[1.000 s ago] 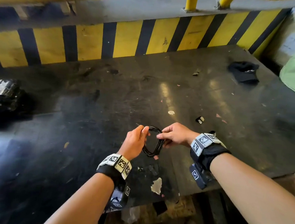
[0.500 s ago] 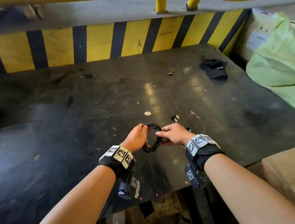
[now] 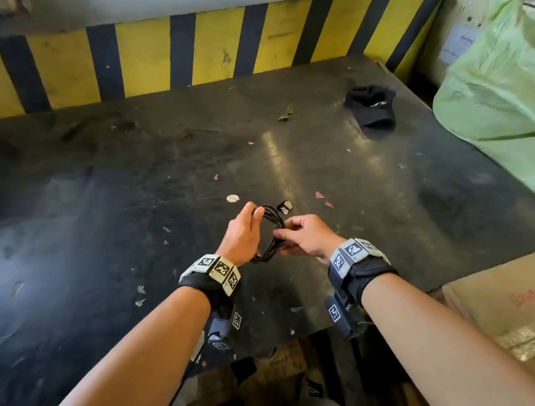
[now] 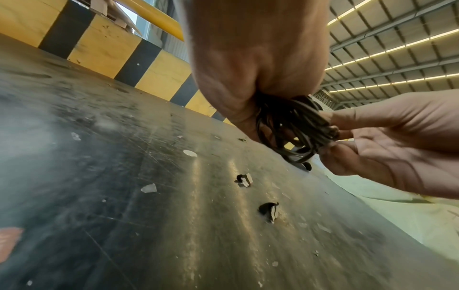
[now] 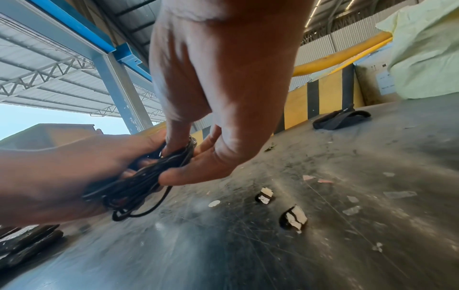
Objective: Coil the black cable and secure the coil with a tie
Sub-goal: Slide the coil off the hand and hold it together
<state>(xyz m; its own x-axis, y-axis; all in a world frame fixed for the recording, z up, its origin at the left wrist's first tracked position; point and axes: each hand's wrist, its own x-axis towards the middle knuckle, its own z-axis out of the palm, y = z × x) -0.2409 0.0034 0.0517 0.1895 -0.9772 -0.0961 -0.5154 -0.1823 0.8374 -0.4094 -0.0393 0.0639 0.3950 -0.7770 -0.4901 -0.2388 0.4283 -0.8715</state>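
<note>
A: What's on the table [image 3: 128, 223]?

B: Largest first: a pale green bag [image 3: 509, 88] at the right edge, then a cardboard box [image 3: 509, 308] with red print too blurred to read. One black cap [image 3: 372, 106] lies far back.

A: And the hands?

B: Both are curled on the cable [image 3: 270, 232], held above the table near its front edge. The left hand [image 3: 242, 233] wraps round the left side of the coil. The right hand [image 3: 308, 238] pinches the right side between thumb and fingers [image 5: 188, 172].

A: How many cables?

B: One, wound in several loops; I can't count them. Whether a tie is on it, I cannot tell.

A: Anything small?

B: Two black-and-white scraps [image 5: 294, 217] just beyond the hands, one pale round disc [image 3: 232, 198], and two pink bits [image 3: 323, 198]. Each wrist wears a band [image 3: 218, 269] with square black-and-white codes, no readable words.
</note>
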